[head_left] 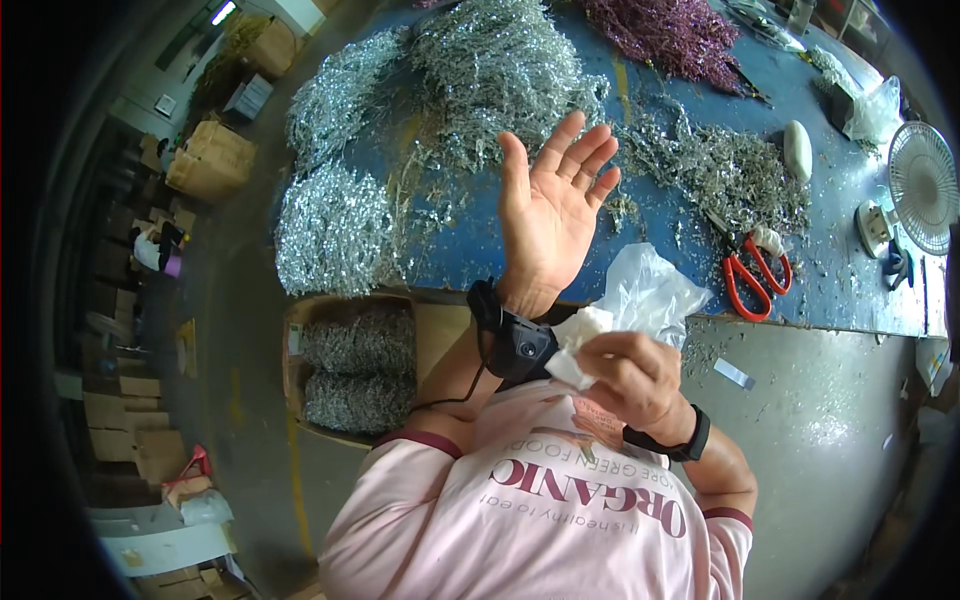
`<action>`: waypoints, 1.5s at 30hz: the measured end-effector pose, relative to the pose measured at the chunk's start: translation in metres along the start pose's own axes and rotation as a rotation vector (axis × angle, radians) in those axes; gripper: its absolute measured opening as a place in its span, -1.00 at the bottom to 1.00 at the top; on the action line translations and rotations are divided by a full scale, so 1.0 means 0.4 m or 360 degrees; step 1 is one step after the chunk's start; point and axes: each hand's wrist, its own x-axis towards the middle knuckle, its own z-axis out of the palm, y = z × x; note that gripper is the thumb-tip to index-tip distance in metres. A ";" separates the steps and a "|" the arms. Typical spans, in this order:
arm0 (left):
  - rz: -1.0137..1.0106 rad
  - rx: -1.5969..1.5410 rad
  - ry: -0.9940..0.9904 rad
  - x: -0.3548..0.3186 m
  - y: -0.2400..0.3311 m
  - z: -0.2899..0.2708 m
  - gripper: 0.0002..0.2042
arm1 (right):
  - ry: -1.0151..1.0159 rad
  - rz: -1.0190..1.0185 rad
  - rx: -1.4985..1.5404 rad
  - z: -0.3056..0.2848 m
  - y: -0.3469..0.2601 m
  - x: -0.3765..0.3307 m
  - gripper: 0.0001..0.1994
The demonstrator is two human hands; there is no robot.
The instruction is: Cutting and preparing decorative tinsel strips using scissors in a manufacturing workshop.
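Observation:
My left hand [552, 215] is raised palm up over the front edge of the blue table, its fingers spread and nothing in it. A small black camera [528, 348] is strapped to its wrist. In front of my chest, my right hand [635, 378] is closed around a crumpled white tissue [572, 362]. A clear plastic bag [655, 290] sticks out just beyond that hand; whether the fingers also grip it, I cannot tell. Past my left fingertips lies a big pile of silver tinsel strands [495, 75]. Red-handled scissors [750, 278] rest near the table edge, right of the bag.
The blue table [455, 225] also bears tinsel bundles [335, 235], loose scraps [745, 175], purple tinsel [665, 40], a white oval object [797, 151] and a fan [922, 188]. An open carton [292, 375] of tinsel bundles stands by my left elbow. More cartons [212, 158] stand far left.

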 end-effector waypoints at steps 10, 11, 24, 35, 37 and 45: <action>0.0001 0.0114 0.0048 0.003 -0.025 -0.015 -0.29 | -0.0133 0.0003 -0.0082 0.033 -0.028 0.026 -0.64; -0.0001 0.0115 0.0055 0.002 -0.022 -0.011 -0.29 | -0.0136 0.0008 -0.0076 0.030 -0.024 0.023 -0.64; 0.0181 0.0109 -0.0147 -0.007 0.004 0.026 -0.30 | -0.0191 -0.0273 0.0018 -0.031 0.011 -0.034 -0.71; 0.0173 0.0141 -0.0178 0.006 -0.029 0.016 -0.33 | 0.0081 0.0111 0.0090 -0.009 -0.021 0.004 -0.57; 0.0165 0.0152 -0.0188 0.006 -0.029 0.020 -0.34 | -0.0096 -0.0019 0.0036 -0.005 -0.015 0.008 -0.62; 0.0161 0.0069 -0.0244 0.012 -0.044 0.008 -0.39 | -0.0172 0.0209 0.0251 -0.012 -0.003 -0.007 -0.70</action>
